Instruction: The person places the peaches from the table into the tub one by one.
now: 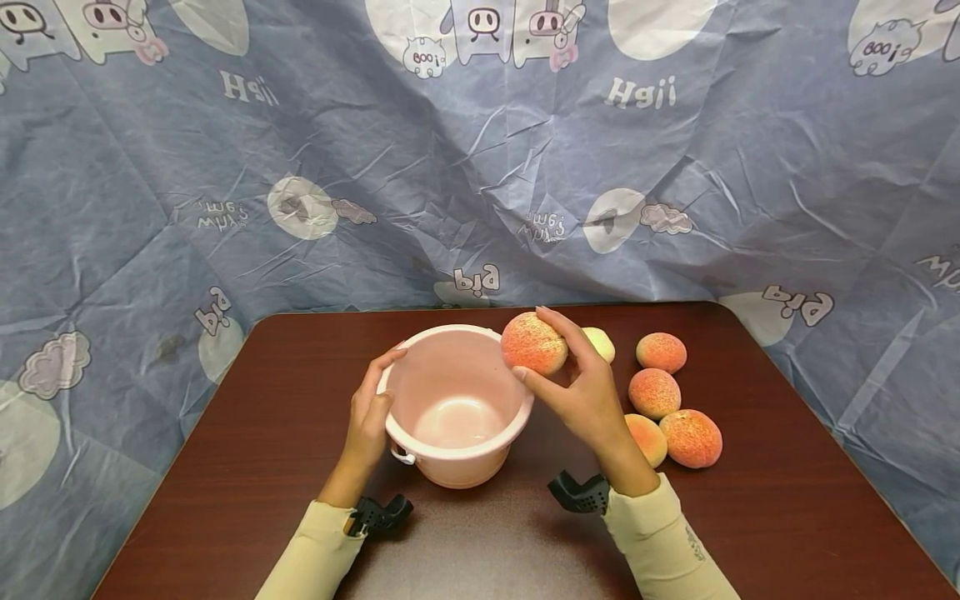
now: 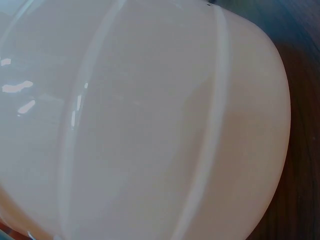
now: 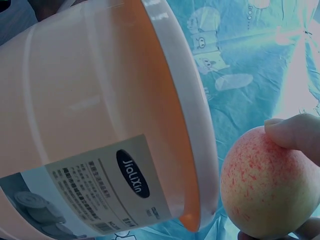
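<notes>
Your left hand (image 1: 367, 418) curls over the rim (image 1: 459, 453) of a pale pink bucket (image 1: 461, 473) (its label (image 3: 134, 174) reads "JiaLiXin"); near that rim, your right hand (image 1: 588, 398) pinches a yellowish, red-speckled peach (image 1: 531, 345).

Creased blue-grey fabric backdrop (image 1: 420, 208) hangs behind and along both sides; print of cartoon pigs (image 1: 483, 25), pale ovals (image 1: 660, 25), clouds (image 1: 56, 362) and lettering (image 1: 641, 93), some inverted; tabletop (image 1: 787, 517) dark reddish-brown, far corners rounded; dull sheen at near middle; right wrist view renders fabric turquoise, bright glare at right.
</notes>
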